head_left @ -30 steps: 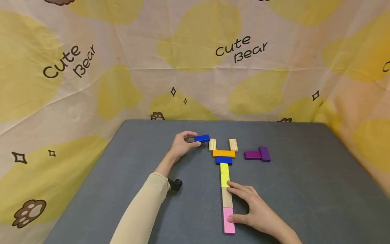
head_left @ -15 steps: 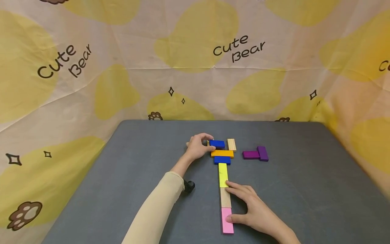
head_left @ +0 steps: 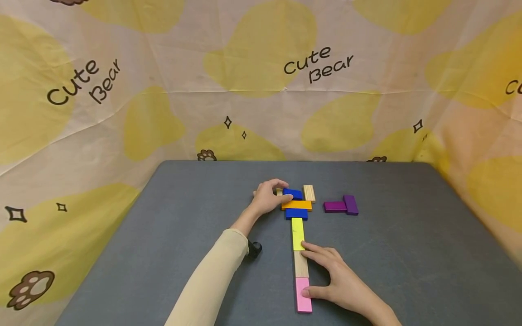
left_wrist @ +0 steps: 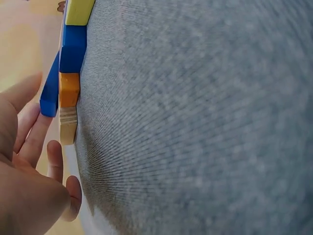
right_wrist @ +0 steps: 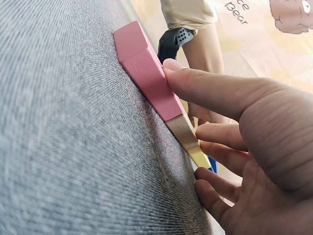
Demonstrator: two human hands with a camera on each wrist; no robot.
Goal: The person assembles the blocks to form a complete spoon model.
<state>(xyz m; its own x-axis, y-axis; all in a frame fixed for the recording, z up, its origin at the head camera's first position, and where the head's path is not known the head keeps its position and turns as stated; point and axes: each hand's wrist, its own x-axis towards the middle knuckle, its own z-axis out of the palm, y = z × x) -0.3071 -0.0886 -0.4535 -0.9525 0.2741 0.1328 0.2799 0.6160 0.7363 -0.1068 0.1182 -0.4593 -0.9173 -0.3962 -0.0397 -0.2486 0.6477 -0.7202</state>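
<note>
My left hand (head_left: 267, 198) pinches a blue block (head_left: 292, 194) between thumb and fingers. In the left wrist view this blue block (left_wrist: 50, 88) is tilted and sits higher than the row of blocks. Below it in the head view lies an orange block (head_left: 296, 206), then a second blue block (head_left: 296, 214). A yellow block (head_left: 298, 233), a plain wooden block (head_left: 301, 265) and a pink block (head_left: 303, 299) continue in line toward me. My right hand (head_left: 340, 280) rests its thumb on the pink block and its fingertips by the yellow and plain blocks.
Past the orange block stand two more plain wooden blocks, the right one (head_left: 309, 194) in full view, the left one (head_left: 279, 192) partly behind my left hand. Two purple blocks (head_left: 350, 205) touch each other to the right on the grey table (head_left: 408, 253).
My left hand has carried the blue block rightward, from outside the left plain block to over the space between the two plain blocks. The right hand has stayed in place.
</note>
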